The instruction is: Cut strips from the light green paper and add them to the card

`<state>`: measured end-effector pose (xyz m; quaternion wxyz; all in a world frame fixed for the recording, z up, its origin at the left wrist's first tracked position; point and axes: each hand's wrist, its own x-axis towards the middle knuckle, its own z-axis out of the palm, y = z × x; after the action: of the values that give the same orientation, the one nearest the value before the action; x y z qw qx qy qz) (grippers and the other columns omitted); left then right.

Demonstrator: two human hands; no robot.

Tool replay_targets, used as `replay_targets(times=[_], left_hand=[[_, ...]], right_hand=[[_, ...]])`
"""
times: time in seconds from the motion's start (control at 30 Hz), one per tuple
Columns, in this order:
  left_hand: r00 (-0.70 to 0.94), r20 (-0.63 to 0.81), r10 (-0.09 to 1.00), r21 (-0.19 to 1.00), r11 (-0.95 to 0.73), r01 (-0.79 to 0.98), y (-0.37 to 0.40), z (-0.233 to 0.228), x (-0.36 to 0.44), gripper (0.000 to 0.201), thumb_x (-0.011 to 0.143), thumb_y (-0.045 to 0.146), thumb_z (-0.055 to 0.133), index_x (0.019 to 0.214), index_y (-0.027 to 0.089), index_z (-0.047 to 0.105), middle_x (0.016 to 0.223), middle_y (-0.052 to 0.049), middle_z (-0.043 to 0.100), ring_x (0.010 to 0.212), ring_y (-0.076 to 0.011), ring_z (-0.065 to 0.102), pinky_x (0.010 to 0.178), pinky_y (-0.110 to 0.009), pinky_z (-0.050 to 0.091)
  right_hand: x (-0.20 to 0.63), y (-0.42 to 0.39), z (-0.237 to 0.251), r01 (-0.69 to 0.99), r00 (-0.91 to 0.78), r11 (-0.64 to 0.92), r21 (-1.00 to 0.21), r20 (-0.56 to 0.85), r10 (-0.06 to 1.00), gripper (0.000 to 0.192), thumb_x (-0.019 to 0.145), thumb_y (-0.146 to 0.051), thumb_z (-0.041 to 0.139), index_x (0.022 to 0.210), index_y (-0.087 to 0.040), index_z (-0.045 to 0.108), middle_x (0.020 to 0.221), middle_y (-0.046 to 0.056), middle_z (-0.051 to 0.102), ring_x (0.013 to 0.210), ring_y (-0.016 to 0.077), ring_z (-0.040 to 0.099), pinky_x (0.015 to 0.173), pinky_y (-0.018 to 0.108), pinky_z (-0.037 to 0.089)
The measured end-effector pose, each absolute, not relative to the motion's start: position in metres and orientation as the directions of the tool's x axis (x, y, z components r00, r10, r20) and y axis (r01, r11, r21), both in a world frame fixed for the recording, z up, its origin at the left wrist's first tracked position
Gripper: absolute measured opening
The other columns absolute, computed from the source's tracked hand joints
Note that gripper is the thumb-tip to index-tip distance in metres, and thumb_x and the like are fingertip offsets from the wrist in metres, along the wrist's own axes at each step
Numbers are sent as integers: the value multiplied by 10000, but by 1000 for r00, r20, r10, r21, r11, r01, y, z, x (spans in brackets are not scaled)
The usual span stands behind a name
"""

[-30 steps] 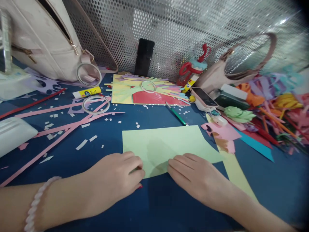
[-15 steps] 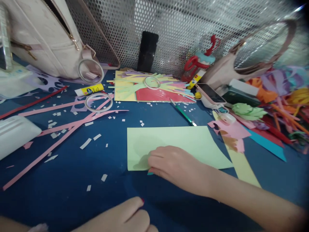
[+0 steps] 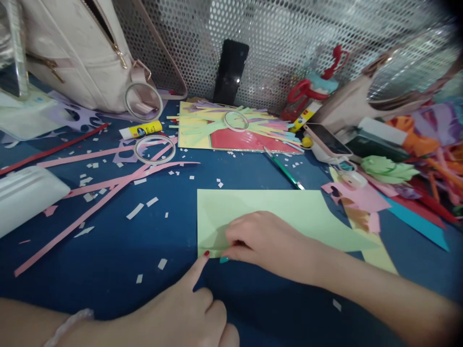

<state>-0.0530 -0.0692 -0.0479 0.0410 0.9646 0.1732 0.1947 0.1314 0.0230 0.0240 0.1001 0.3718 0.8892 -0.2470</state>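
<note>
A pale green sheet of paper (image 3: pixel 311 212) lies on the blue table in front of me, its right side cut in a curve. My right hand (image 3: pixel 264 243) rests on it with curled fingers, pinching the near edge between thumb and fingertips. The tips are partly hidden behind the knuckles. From below comes my left hand (image 3: pixel 191 308), its index finger stretched out and the tip at the paper's near edge, just left of the right thumb. The other left fingers are bent and hold nothing.
Beyond the sheet are a green craft knife (image 3: pixel 284 171), a phone (image 3: pixel 231 72) leaning on the mesh, and a paper-strip pile (image 3: pixel 202 127). Pink strips (image 3: pixel 90 209), tape rolls (image 3: pixel 155 150) and a glue stick (image 3: pixel 142 130) lie left. Coloured scraps (image 3: pixel 415 144) crowd the right.
My left hand has moved up and forward, its index finger now out to the paper's near edge. The right hand stays at that edge, thumb more visible. The view has shifted slightly left.
</note>
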Motion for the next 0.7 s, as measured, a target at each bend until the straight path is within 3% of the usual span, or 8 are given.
replay_targets(times=[0.13, 0.37, 0.7], left_hand=[[869, 359, 341, 155, -940, 304, -70, -53, -52, 344, 938, 92, 305, 650, 200, 458, 478, 113, 420, 383, -72, 295, 1000, -525, 406], [877, 289, 383, 205, -920, 334, -64, -18, -64, 290, 897, 54, 410, 692, 215, 537, 549, 90, 508, 421, -81, 376, 1039, -448, 416], [868, 260, 423, 333, -883, 330, -65, -19, -65, 226, 910, 133, 460, 726, 215, 563, 566, 80, 541, 434, -87, 441, 977, -414, 463]], right_hand=[[126, 27, 27, 718, -696, 584, -379, -398, 598, 315, 860, -370, 633, 627, -172, 555, 632, -37, 564, 584, 104, 471, 536, 247, 254], [126, 28, 24, 677, -734, 598, -429, -345, 585, 290, 854, -346, 647, 635, -170, 579, 638, -41, 564, 592, 98, 493, 555, 236, 298], [121, 28, 28, 736, -677, 566, -372, -406, 614, 344, 832, -368, 665, 584, -171, 533, 581, -48, 523, 548, 91, 427, 515, 253, 225]])
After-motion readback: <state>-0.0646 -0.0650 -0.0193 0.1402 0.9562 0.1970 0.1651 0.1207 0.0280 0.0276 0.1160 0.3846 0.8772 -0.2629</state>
